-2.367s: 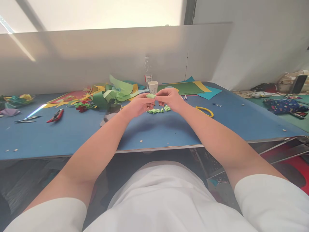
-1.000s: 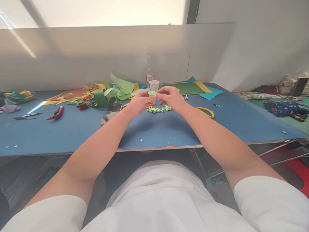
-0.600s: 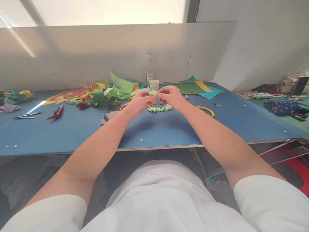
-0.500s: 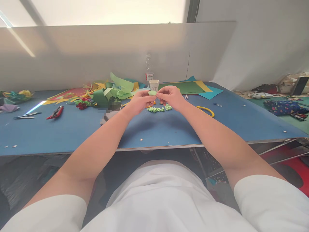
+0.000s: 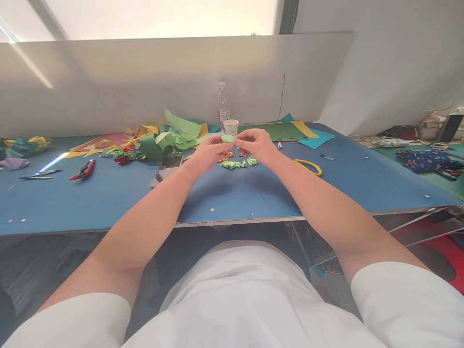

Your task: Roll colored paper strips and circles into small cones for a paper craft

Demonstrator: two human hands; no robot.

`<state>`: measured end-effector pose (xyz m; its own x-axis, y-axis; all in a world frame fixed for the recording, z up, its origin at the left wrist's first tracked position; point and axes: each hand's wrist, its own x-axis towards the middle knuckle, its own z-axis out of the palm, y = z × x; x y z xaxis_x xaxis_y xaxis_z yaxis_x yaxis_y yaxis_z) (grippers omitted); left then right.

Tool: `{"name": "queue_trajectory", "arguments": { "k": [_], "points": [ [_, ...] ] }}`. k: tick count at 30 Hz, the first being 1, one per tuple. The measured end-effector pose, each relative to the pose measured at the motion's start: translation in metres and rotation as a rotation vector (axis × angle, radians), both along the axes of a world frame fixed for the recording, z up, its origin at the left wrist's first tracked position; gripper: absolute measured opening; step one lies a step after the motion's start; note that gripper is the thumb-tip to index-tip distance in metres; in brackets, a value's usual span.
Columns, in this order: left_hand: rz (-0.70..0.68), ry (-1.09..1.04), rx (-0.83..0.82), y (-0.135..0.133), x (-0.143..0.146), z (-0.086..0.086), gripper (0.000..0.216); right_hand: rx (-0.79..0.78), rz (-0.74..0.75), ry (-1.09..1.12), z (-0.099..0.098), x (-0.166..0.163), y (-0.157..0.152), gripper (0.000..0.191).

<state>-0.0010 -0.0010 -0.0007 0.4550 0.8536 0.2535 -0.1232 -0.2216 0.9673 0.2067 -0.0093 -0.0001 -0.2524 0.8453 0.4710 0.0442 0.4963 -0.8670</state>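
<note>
A small, arched piece of light-green paper (image 5: 228, 139) is up in the air on the near side of the white paper cup (image 5: 231, 126). The left hand (image 5: 209, 154) and right hand (image 5: 256, 146) pinch it between them, hiding its ends. Since the earliest frame its top has become rounder. Rolled light-green paper pieces (image 5: 232, 165) lie nearer than the cup; a clear plastic bottle (image 5: 224, 102) stands behind.

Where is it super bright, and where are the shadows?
Head view: washed-out white at the top, a bright streak down the pale panel at left; head view: soft shadows on the blue table below the left hand and right hand; head view: little fine detail on the light-green piece they pinch.
</note>
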Motion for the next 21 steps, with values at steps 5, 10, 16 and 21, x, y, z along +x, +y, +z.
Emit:
{"name": "queue_trajectory", "arguments": {
  "k": [5,10,16,21],
  "points": [
    [-0.020,-0.041,-0.023,-0.0025,0.0006,0.0035,0.020,-0.020,0.033,0.026,0.0030,0.0010,-0.0019,0.036],
    [-0.042,-0.038,-0.039,-0.0039,0.0010,0.0035,0.020,-0.009,0.037,0.023,0.0036,0.0005,-0.0035,0.032],
    [-0.052,-0.040,-0.044,-0.0028,0.0007,0.0014,0.021,-0.002,0.022,0.014,0.0006,-0.0003,-0.0017,0.031],
    [-0.018,-0.017,-0.045,-0.0018,0.0006,0.0008,0.021,-0.035,0.029,0.025,0.0025,-0.0032,-0.0050,0.028]
  ]
}}
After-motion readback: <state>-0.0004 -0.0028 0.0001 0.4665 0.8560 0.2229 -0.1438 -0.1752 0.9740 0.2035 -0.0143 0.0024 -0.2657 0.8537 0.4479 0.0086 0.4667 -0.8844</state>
